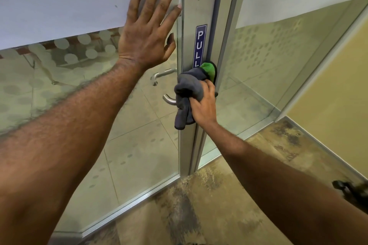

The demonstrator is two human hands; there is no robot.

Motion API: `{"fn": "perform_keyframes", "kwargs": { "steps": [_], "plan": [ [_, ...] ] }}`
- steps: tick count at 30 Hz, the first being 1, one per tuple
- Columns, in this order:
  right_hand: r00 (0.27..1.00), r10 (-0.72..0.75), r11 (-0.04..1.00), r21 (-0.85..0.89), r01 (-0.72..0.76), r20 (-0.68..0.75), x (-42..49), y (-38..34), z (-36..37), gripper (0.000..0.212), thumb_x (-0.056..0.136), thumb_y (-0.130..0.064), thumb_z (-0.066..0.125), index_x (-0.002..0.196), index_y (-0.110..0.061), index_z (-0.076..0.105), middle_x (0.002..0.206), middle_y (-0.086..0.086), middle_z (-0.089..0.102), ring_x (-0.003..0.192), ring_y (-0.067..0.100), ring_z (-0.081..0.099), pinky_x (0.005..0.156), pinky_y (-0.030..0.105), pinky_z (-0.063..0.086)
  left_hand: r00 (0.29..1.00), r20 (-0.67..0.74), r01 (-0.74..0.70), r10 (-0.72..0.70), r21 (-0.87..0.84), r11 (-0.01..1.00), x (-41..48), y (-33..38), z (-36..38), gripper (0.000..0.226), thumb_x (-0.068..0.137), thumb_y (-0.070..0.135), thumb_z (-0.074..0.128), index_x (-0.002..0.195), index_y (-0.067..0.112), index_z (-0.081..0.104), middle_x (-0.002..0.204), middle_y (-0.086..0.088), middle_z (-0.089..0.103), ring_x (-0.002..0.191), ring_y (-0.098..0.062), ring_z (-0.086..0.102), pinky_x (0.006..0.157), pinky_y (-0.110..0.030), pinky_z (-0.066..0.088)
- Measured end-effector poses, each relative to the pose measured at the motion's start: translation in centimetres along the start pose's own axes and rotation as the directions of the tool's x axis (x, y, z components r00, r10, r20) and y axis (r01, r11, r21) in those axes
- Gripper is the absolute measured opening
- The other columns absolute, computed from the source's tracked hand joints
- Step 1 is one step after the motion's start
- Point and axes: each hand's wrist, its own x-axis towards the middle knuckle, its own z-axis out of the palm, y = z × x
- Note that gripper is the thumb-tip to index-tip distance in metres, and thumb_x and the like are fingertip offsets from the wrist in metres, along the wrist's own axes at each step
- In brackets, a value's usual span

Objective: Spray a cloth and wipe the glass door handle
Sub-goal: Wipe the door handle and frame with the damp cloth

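My right hand grips a grey and green cloth bunched over the near door handle, of which only the curved metal end shows. The cloth also presses on the aluminium door stile. My left hand lies flat with fingers spread on the frosted glass door, above and left of the handle. A second lever handle shows through the glass on the far side. No spray bottle is in sight.
A blue PULL sticker runs down the stile above the cloth. A fixed glass panel stands to the right, then a yellow wall. Mottled brown carpet lies underfoot; a dark object sits at the right edge.
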Motion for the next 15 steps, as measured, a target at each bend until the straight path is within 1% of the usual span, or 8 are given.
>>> {"fn": "perform_keyframes", "kwargs": {
  "steps": [3, 5, 7, 8, 10, 12, 14, 15],
  "plan": [
    [0.959, 0.255, 0.926, 0.318, -0.204, -0.126, 0.1, -0.8, 1.6, 0.053, 0.09, -0.005, 0.056, 0.14, -0.006, 0.038, 0.135, 0.016, 0.048, 0.114, 0.017, 0.051, 0.093, 0.023, 0.047, 1.0, 0.0, -0.007, 0.007, 0.004, 1.0, 0.1, 0.1, -0.1, 0.067, 0.096, 0.043, 0.041, 0.157, 0.019, 0.028, 0.168, -0.016, 0.015, 0.153, -0.039, 0.018, 0.117, -0.056, 0.005],
    [0.908, 0.398, 0.826, 0.481, -0.293, -0.131, 0.4, -0.9, 1.9, 0.045, 0.096, -0.006, 0.051, 0.139, -0.001, 0.041, 0.127, 0.015, 0.055, 0.112, 0.02, 0.054, 0.102, 0.034, 0.047, 1.0, -0.008, -0.008, 0.008, 0.012, 1.0, 0.0, 0.0, -0.1, 0.067, 0.095, 0.042, 0.041, 0.157, 0.019, 0.028, 0.167, -0.016, 0.016, 0.153, -0.039, 0.019, 0.117, -0.055, 0.006],
    [0.913, 0.381, 0.88, 0.36, -0.309, -0.147, 0.0, -1.0, 1.9, 0.046, 0.095, -0.018, 0.057, 0.139, -0.008, 0.046, 0.131, 0.009, 0.057, 0.117, 0.019, 0.057, 0.104, 0.037, 0.047, 1.0, -0.016, -0.007, 0.007, 0.01, 1.0, 0.1, 0.0, 0.0, 0.067, 0.096, 0.041, 0.041, 0.157, 0.019, 0.028, 0.167, -0.016, 0.016, 0.152, -0.039, 0.019, 0.118, -0.055, 0.006],
    [0.939, 0.306, 0.93, 0.258, -0.26, -0.158, -0.5, -1.0, 2.0, 0.054, 0.092, -0.021, 0.062, 0.142, -0.013, 0.042, 0.136, 0.007, 0.053, 0.119, 0.016, 0.055, 0.102, 0.034, 0.048, 1.0, -0.017, -0.007, 0.007, 0.007, 1.0, 0.1, 0.0, 0.0, 0.067, 0.096, 0.042, 0.041, 0.157, 0.019, 0.028, 0.167, -0.016, 0.016, 0.152, -0.039, 0.019, 0.118, -0.055, 0.006],
    [0.98, 0.119, 0.991, 0.074, -0.108, -0.161, -1.8, -0.9, 2.4, 0.074, 0.086, -0.029, 0.067, 0.149, -0.022, 0.029, 0.147, 0.006, 0.035, 0.121, 0.002, 0.043, 0.098, 0.022, 0.045, 1.0, -0.019, -0.008, 0.008, 0.008, 1.0, 0.1, 0.0, 0.0, 0.067, 0.096, 0.042, 0.042, 0.158, 0.019, 0.028, 0.167, -0.016, 0.016, 0.152, -0.039, 0.019, 0.118, -0.055, 0.006],
    [0.989, 0.036, 0.999, 0.017, -0.034, -0.146, -3.1, -0.9, 3.0, 0.084, 0.083, -0.04, 0.067, 0.153, -0.023, 0.024, 0.15, -0.005, 0.019, 0.122, -0.012, 0.032, 0.103, 0.014, 0.035, 1.0, -0.024, -0.011, 0.011, 0.012, 1.0, 0.1, 0.0, 0.0, 0.067, 0.096, 0.042, 0.042, 0.158, 0.019, 0.028, 0.167, -0.016, 0.017, 0.152, -0.039, 0.019, 0.118, -0.055, 0.006],
    [0.994, -0.032, 0.998, -0.061, 0.026, -0.106, -4.1, -0.4, 3.1, 0.084, 0.082, -0.049, 0.066, 0.153, -0.029, 0.025, 0.156, -0.003, 0.008, 0.135, 0.003, 0.027, 0.109, 0.011, 0.022, 1.0, -0.027, -0.015, 0.016, 0.01, 1.0, 0.0, 0.0, 0.0, 0.066, 0.096, 0.042, 0.042, 0.157, 0.019, 0.029, 0.167, -0.016, 0.017, 0.152, -0.039, 0.019, 0.118, -0.056, 0.007],
    [0.994, -0.073, 0.988, -0.14, 0.061, -0.08, -4.5, -0.1, 2.9, 0.081, 0.082, -0.05, 0.065, 0.151, -0.033, 0.026, 0.158, 0.004, 0.005, 0.141, 0.015, 0.023, 0.112, 0.018, 0.018, 1.0, -0.026, -0.017, 0.017, 0.006, 1.0, 0.0, 0.0, 0.0, 0.066, 0.096, 0.042, 0.042, 0.157, 0.019, 0.029, 0.167, -0.016, 0.017, 0.152, -0.04, 0.019, 0.118, -0.056, 0.007]
  ]
}}
